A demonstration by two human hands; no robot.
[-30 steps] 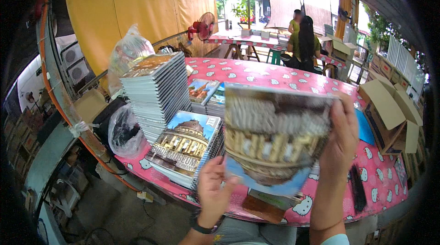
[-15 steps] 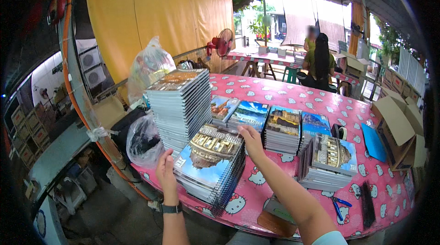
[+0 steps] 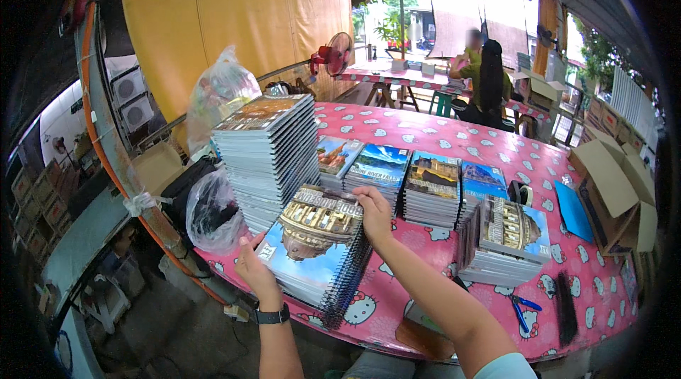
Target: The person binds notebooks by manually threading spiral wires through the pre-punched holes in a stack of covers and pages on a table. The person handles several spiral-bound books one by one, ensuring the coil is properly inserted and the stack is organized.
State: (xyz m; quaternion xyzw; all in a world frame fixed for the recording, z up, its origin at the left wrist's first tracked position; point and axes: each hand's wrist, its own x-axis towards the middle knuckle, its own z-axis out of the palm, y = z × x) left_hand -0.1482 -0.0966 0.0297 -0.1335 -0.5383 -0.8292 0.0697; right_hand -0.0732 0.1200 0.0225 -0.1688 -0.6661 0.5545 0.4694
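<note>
A stack of spiral-bound notebooks (image 3: 305,244) lies at the near edge of the table, its top cover showing an ornate domed building against blue sky. Black coils run along the stack's right side. My left hand (image 3: 259,272), a dark watch on its wrist, rests against the left edge with thumb raised; its other fingers are partly hidden. At the far right corner of the top notebook, my right hand (image 3: 374,216) grips the cover's edge. A taller notebook stack (image 3: 266,159) stands just behind, to the left.
Several shorter notebook stacks (image 3: 433,187) line up behind, with another stack (image 3: 504,244) on the right. Blue-handled pliers (image 3: 523,311), black coils (image 3: 565,308) and a brown block (image 3: 424,340) lie near the front. An open carton (image 3: 613,187) stands right; two people (image 3: 489,85) sit farther back.
My right hand has closed on the far corner of the top notebook. My left hand has come up against the stack's left edge. The whole view has shifted slightly.
</note>
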